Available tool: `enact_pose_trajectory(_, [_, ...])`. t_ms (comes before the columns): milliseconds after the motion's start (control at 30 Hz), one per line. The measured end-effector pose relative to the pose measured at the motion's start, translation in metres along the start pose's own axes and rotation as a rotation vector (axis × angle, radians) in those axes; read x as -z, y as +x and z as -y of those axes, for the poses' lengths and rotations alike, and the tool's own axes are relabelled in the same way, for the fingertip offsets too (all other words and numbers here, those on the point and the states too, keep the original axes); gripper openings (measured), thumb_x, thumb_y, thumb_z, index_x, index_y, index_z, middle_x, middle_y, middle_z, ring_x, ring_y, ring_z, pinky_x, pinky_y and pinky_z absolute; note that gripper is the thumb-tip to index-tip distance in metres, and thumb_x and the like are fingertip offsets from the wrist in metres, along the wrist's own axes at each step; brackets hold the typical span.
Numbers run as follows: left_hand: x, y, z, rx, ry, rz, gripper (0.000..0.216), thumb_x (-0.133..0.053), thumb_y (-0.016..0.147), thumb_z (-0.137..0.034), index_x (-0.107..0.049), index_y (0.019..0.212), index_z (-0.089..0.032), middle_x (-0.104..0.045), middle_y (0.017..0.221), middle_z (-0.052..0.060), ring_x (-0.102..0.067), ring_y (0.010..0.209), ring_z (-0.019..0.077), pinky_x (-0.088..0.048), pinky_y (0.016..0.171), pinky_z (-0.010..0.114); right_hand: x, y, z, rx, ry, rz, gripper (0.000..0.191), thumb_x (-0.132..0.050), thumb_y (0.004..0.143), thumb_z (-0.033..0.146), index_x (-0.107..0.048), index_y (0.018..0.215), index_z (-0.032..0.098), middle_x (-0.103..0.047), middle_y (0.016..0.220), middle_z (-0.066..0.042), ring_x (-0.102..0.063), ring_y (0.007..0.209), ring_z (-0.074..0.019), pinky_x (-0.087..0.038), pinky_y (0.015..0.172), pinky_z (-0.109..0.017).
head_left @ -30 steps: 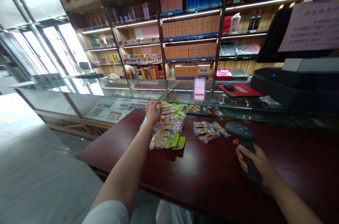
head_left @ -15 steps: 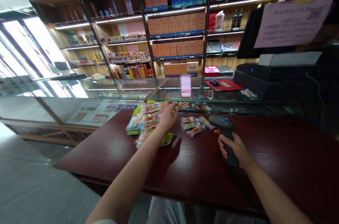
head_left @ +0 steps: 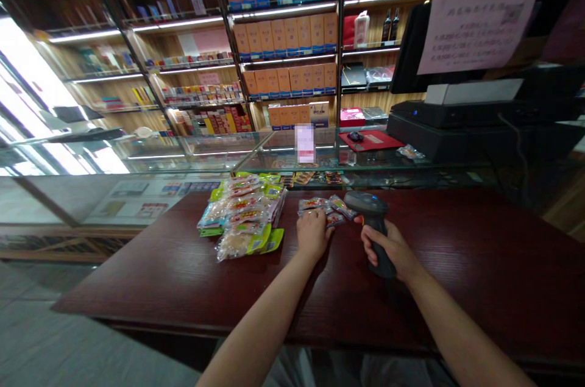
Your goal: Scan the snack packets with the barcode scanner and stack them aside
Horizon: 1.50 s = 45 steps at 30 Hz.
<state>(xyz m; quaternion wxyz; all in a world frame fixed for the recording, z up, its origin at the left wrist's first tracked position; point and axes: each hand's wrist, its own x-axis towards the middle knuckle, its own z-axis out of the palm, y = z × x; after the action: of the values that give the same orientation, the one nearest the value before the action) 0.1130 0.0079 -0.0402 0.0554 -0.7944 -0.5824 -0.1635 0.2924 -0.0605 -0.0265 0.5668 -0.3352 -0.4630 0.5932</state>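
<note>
My right hand (head_left: 388, 247) is wrapped round the grip of a black barcode scanner (head_left: 367, 203), holding it upright over the table with its head pointing left. Beneath my left hand (head_left: 313, 231) lie small clear-wrapped snack packets (head_left: 312, 204); its fingers curl down onto the nearest one, and the fingertips are partly hidden. Another snack packet (head_left: 342, 206) rests between that hand and the scanner head. To the left is a stacked pile of larger snack bags (head_left: 247, 207) in clear and green plastic, which neither hand touches.
The dark red wooden table (head_left: 150, 271) abuts a glass display counter (head_left: 196, 155). On the counter are a red mat (head_left: 381, 140) with a mouse (head_left: 355, 136), and a monitor with a pink notice (head_left: 478, 30). Shelves of boxed goods (head_left: 292, 36) stand behind.
My left hand has moved right and nearer, from the pile of larger bags onto the small snack packets. The view has turned slightly right; my right hand still holds the scanner.
</note>
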Motion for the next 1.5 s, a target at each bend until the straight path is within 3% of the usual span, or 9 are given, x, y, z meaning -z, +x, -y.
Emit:
enact_pose_trajectory(167, [-0.003,0.000,0.003,-0.079,0.050,0.041,0.033,-0.056,0.087,-0.027,-0.054,0.118,-0.014,-0.059,0.116,0.015,-0.052,0.110,0.0297,-0.044,0.087,0.039,0.001,0.000,0.000,-0.001,0.007,-0.016,0.033,-0.072,0.081,0.037,-0.058,0.105,0.018,-0.055,0.060,0.008,-0.047,0.037,-0.0056,-0.040,0.033,-0.017])
enact_pose_trajectory(300, [-0.008,0.002,0.004,-0.163,0.117,0.044,0.024,-0.051,0.090,-0.028,-0.062,0.105,-0.013,-0.059,0.113,0.016,-0.053,0.107,0.0304,-0.044,0.088,0.041,0.002,0.000,-0.001,-0.003,0.002,-0.016,0.033,-0.072,0.081,0.037,-0.059,0.105,0.019,-0.054,0.059,0.008,-0.047,0.036,-0.0061,-0.039,0.033,-0.017])
enact_pose_trajectory(600, [-0.005,0.004,0.005,-0.082,-0.017,0.042,0.018,-0.045,0.090,-0.020,-0.057,0.101,-0.011,-0.064,0.096,0.016,-0.060,0.097,0.0283,-0.045,0.083,0.039,0.000,0.000,0.002,-0.013,0.004,-0.068,0.035,-0.074,0.078,0.037,-0.060,0.103,0.018,-0.055,0.060,0.007,-0.048,0.037,-0.0067,-0.039,0.032,-0.018])
enact_pose_trajectory(800, [-0.012,0.008,0.013,0.096,-0.818,-0.179,0.024,-0.038,0.094,-0.031,-0.052,0.107,-0.017,-0.064,0.093,0.008,-0.062,0.084,0.0203,-0.048,0.077,0.032,-0.002,-0.001,0.003,-0.015,0.012,-0.078,0.035,-0.075,0.077,0.038,-0.059,0.102,0.019,-0.055,0.060,0.007,-0.047,0.037,-0.0069,-0.038,0.033,-0.018])
enact_pose_trajectory(900, [-0.019,0.013,0.016,0.213,-1.241,-0.141,0.036,-0.031,0.095,-0.045,-0.056,0.092,-0.018,-0.058,0.071,0.003,-0.057,0.064,0.0159,-0.048,0.062,0.028,-0.002,-0.001,0.004,-0.021,0.016,-0.065,0.034,-0.075,0.077,0.037,-0.059,0.101,0.019,-0.055,0.060,0.007,-0.047,0.037,-0.0067,-0.038,0.033,-0.018])
enact_pose_trajectory(1067, [-0.021,0.017,0.019,0.264,-1.692,-0.164,0.039,-0.068,0.074,-0.046,-0.054,0.097,-0.018,-0.061,0.085,0.001,-0.059,0.070,0.0113,-0.051,0.068,0.026,-0.003,-0.002,0.004,-0.027,0.028,-0.049,0.034,-0.075,0.076,0.038,-0.060,0.100,0.020,-0.055,0.060,0.007,-0.046,0.037,-0.0065,-0.038,0.032,-0.018])
enact_pose_trajectory(1233, [-0.019,0.017,0.021,0.231,-1.535,-0.318,0.039,-0.075,0.069,-0.037,-0.054,0.095,-0.017,-0.065,0.090,0.003,-0.062,0.081,0.0157,-0.052,0.078,0.031,-0.003,-0.003,0.002,-0.028,0.031,0.013,0.033,-0.073,0.080,0.037,-0.059,0.104,0.019,-0.055,0.061,0.007,-0.046,0.037,-0.0056,-0.039,0.033,-0.017])
enact_pose_trajectory(1367, [-0.022,0.018,0.019,0.208,-1.418,-0.297,0.025,-0.060,0.083,-0.038,-0.057,0.095,-0.017,-0.065,0.093,0.005,-0.063,0.087,0.0178,-0.051,0.081,0.033,-0.007,-0.004,0.002,-0.043,0.001,0.060,0.032,-0.072,0.080,0.036,-0.059,0.104,0.019,-0.055,0.060,0.007,-0.046,0.036,-0.0058,-0.039,0.033,-0.018])
enact_pose_trajectory(1500, [-0.027,0.020,0.017,0.166,-1.452,-0.297,0.028,-0.062,0.081,-0.033,-0.057,0.104,-0.019,-0.065,0.097,0.005,-0.063,0.090,0.0178,-0.052,0.081,0.032,-0.011,-0.006,0.003,-0.070,-0.040,0.087,0.036,-0.072,0.080,0.038,-0.058,0.107,0.019,-0.054,0.059,0.007,-0.046,0.035,-0.0067,-0.037,0.033,-0.018])
